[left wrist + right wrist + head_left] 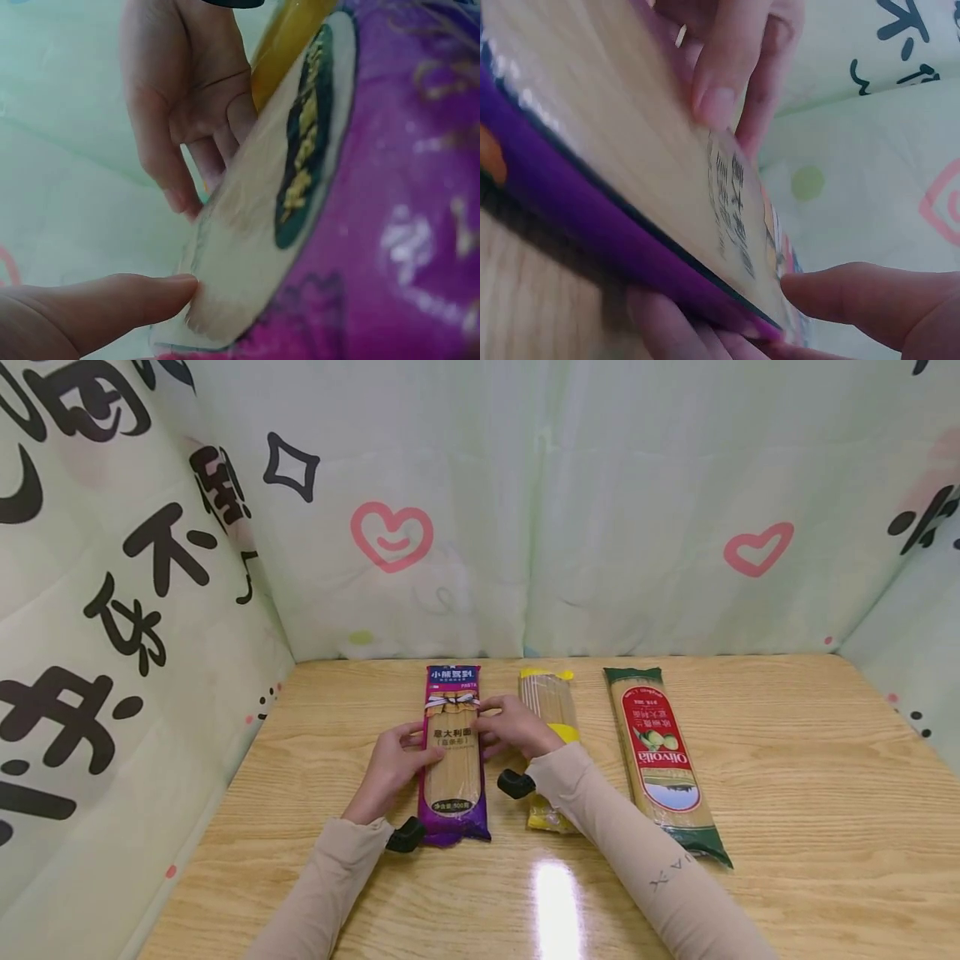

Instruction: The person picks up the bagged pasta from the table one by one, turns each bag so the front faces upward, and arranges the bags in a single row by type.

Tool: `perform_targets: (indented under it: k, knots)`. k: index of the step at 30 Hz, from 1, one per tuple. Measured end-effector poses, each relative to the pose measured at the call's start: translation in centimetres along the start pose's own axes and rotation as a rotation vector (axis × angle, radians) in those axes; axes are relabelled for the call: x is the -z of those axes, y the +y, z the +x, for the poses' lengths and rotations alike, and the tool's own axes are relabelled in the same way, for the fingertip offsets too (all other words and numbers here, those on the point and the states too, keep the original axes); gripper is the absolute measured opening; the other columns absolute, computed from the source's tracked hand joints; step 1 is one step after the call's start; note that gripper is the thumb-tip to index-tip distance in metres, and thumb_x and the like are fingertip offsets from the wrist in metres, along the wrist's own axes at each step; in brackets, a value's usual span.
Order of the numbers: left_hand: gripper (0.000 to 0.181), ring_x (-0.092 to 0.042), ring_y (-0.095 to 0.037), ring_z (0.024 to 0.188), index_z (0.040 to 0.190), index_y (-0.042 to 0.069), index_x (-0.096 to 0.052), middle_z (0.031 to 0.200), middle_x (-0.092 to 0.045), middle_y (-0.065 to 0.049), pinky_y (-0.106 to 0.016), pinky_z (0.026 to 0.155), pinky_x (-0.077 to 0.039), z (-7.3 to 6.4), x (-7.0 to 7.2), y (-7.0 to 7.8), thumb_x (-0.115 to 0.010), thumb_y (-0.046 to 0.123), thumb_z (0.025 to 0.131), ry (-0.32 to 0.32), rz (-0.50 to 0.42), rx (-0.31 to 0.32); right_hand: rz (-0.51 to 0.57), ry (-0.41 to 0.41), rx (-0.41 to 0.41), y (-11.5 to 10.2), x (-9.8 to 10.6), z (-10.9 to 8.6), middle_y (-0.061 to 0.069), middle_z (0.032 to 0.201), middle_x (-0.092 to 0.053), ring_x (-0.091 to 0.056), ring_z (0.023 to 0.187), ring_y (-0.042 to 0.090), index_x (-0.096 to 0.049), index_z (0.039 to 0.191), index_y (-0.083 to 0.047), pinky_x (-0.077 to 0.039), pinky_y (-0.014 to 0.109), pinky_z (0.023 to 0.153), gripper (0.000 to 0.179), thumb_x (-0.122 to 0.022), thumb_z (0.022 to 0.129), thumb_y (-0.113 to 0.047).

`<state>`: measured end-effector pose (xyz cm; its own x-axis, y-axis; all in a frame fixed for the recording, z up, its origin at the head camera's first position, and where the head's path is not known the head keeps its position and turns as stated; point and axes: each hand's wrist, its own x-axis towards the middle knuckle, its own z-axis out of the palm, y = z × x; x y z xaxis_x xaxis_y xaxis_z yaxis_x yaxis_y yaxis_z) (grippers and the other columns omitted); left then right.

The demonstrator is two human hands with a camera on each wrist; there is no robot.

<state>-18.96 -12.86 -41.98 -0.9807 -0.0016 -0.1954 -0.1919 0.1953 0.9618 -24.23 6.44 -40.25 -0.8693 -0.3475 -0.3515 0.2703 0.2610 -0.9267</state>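
A purple pack of spaghetti (pixel 453 768) with a clear window lies lengthwise on the table between both hands. At its left edge my left hand (pixel 393 768) grips it, thumb on the window. From the right, my right hand (pixel 521 727) holds the upper part, thumb over the top face; in the right wrist view its fingers (pixel 664 322) curl against the purple edge. The left wrist view shows the left thumb (pixel 142 296) touching the window. Just right of the purple pack, a yellow-ended pack of spaghetti (pixel 543 697) is partly covered by the right hand and forearm.
Farther right, a green-ended pack of spaghetti with a red label (pixel 660 735) lies slightly slanted, its lower part near the right sleeve. The wooden table (pixel 810 793) meets a pale printed curtain (pixel 630 510) at the back and sides.
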Motion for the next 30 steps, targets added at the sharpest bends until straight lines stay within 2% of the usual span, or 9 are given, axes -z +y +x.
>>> perform_targets:
  k: [4,11,16,25,30]
  knots:
    - [0.055,-0.059,-0.028,0.1,0.129,-0.001,-0.047,0.116,-0.058,-0.021,-0.035,0.079,-0.052,-0.2,0.3,0.5,-0.07,0.005,0.079,0.002,0.018,0.025,0.002,-0.007,-0.009,-0.1,0.5,-0.2,0.026,0.101,-0.064,-0.066,0.082,0.035,-0.047,0.125,0.005,-0.053,0.045,0.072,0.038,-0.054,0.092,-0.01]
    - [0.048,-0.055,-0.027,0.105,0.123,0.0,-0.054,0.117,-0.057,-0.017,-0.036,0.086,-0.048,0.1,0.8,0.3,-0.07,0.006,0.079,0.057,0.095,-0.018,-0.068,0.02,0.023,-0.5,0.9,-0.4,0.024,0.106,-0.061,-0.064,0.091,0.034,-0.049,0.12,0.005,-0.053,0.041,0.076,0.035,-0.055,0.092,-0.014]
    - [0.048,-0.052,-0.027,0.109,0.124,0.002,-0.054,0.122,-0.052,-0.015,-0.038,0.089,-0.047,0.0,1.1,0.6,-0.071,0.009,0.079,0.064,0.079,-0.024,-0.122,0.026,0.068,-0.7,0.9,-0.6,0.025,0.107,-0.059,-0.063,0.091,0.035,-0.049,0.117,0.007,-0.054,0.039,0.074,0.032,-0.055,0.092,-0.012]
    - [0.041,-0.055,-0.027,0.103,0.119,0.001,-0.058,0.118,-0.056,-0.016,-0.032,0.081,-0.051,-0.3,0.0,0.9,-0.068,0.006,0.08,0.091,0.056,-0.141,-0.215,0.043,0.119,-0.6,1.4,-1.3,0.02,0.109,-0.054,-0.059,0.094,0.035,-0.048,0.12,0.006,-0.054,0.038,0.074,0.036,-0.056,0.091,-0.014]
    - [0.039,-0.055,-0.027,0.101,0.117,0.0,-0.059,0.116,-0.058,-0.016,-0.033,0.078,-0.051,-0.5,-0.2,1.5,-0.068,0.009,0.08,0.109,0.097,-0.209,-0.265,0.045,0.16,-1.0,2.0,-2.0,0.019,0.113,-0.052,-0.056,0.099,0.037,-0.047,0.122,0.007,-0.052,0.04,0.078,0.039,-0.056,0.091,-0.015]
